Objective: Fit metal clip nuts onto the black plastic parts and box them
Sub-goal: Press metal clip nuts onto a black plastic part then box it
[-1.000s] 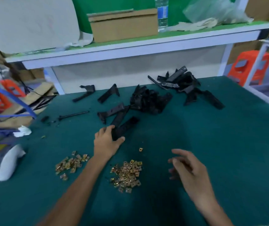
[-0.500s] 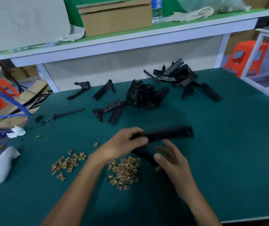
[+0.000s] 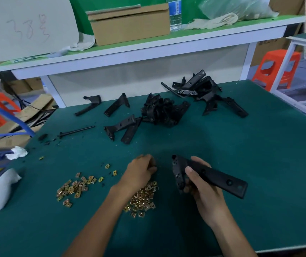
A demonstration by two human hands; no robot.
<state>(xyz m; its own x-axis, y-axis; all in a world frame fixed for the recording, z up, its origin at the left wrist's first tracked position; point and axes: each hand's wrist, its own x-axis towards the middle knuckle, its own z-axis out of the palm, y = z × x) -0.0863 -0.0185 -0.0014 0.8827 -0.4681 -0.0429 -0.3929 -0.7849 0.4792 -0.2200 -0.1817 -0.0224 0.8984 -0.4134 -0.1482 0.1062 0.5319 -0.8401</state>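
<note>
The right hand (image 3: pixel 204 191) is gripping a black plastic part (image 3: pixel 222 179), with its fingers and thumb wrapped round the middle. It is holding the part just above the desk (image 3: pixel 260 145). The long flat end is poking out to the right, and the short bent end is pointing toward the left hand (image 3: pixel 139 173).

The left hand is reaching down with curled fingers at the far edge of a pile of clip nuts (image 3: pixel 143 199), which is lying under its wrist. Its fingertips are hidden, so I cannot tell if it is pinching a nut or not. A second pile of nuts (image 3: pixel 74 188) is lying further out to the left of the left hand.

I think the step in hand is picking up one nut to put on this part. I am not seeing any nut on the part, so the work on this piece looks like it is only starting.

Next, the left hand is going to need just one nut, turned so its open side faces the edge of the part by a hole. Then it needs a firm push while the right hand is holding the part steady.

More black parts (image 3: pixel 163 112) are waiting in a heap past both hands. A cardboard box (image 3: pixel 130 23) is sitting on the shelf far beyond them, but I cannot tell if it is the one for finished parts.
</note>
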